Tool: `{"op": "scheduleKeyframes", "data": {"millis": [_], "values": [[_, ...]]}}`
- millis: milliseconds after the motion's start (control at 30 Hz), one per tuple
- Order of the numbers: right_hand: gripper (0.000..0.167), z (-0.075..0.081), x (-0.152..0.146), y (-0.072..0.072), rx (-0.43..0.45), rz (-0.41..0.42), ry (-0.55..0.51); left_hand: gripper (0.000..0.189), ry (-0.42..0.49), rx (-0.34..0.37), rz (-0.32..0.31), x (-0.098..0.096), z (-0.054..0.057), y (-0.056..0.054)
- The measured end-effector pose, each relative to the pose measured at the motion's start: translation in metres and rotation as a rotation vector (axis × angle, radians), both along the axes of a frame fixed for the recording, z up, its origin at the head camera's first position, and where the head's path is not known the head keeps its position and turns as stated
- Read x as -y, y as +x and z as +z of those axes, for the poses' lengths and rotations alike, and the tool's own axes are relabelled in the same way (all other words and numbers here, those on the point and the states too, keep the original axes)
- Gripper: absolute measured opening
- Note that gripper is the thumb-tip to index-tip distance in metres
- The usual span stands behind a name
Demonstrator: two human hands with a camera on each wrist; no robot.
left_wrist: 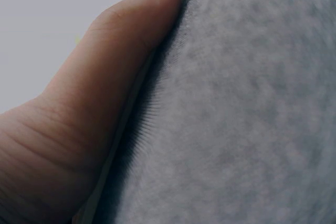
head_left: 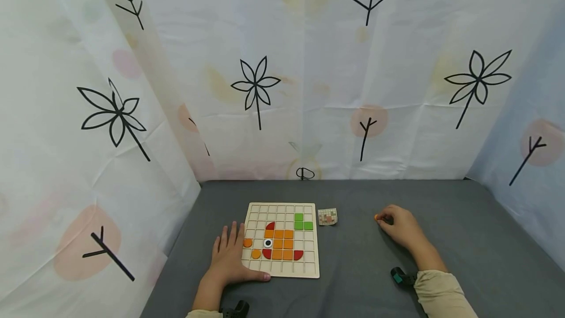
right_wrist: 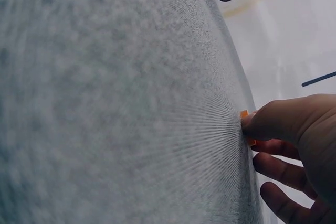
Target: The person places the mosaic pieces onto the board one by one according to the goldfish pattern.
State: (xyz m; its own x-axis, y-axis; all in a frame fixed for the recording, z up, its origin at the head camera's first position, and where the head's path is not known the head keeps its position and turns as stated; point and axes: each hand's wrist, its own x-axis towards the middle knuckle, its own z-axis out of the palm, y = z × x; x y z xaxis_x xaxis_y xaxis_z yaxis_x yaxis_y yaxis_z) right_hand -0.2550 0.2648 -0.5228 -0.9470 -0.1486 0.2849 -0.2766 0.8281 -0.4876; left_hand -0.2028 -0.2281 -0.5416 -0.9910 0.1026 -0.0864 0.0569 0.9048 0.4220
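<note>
My left hand [head_left: 229, 258] lies spread at the left and front edges of a wooden grid board [head_left: 304, 265], its thumb along the front edge. On the board, orange squares [head_left: 282, 244], red quarter-round pieces [head_left: 298, 255], a white eye piece [head_left: 268, 243] and green squares [head_left: 299, 217] fill some cells. Two orange round pieces [head_left: 256, 253] sit near the board's left side. Out to the right, my right hand [head_left: 401, 227] pinches a small orange piece [right_wrist: 244, 114] between thumb and forefinger, close over the cloth; its shape is mostly hidden by the fingers.
A small pattern card [head_left: 327, 217] lies just right of the board, showing a coloured grid. Grey cloth [head_left: 353, 269] covers the table. A printed white curtain [head_left: 304, 87] hangs behind and along both sides. Each wrist wears a dark camera band [head_left: 402, 277].
</note>
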Motion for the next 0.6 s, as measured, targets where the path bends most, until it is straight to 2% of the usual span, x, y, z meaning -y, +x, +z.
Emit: {"op": "scheduleKeyframes", "data": {"millis": [400, 600], "values": [[0.005, 0.001, 0.003, -0.002, -0.003, 0.002, 0.014, 0.165, 0.006, -0.004, 0.002, 0.000, -0.003, -0.003], [0.007, 0.007, 0.021, -0.009, -0.023, 0.027, -0.015, 0.165, -0.012, 0.010, 0.006, 0.000, -0.003, -0.002]]}}
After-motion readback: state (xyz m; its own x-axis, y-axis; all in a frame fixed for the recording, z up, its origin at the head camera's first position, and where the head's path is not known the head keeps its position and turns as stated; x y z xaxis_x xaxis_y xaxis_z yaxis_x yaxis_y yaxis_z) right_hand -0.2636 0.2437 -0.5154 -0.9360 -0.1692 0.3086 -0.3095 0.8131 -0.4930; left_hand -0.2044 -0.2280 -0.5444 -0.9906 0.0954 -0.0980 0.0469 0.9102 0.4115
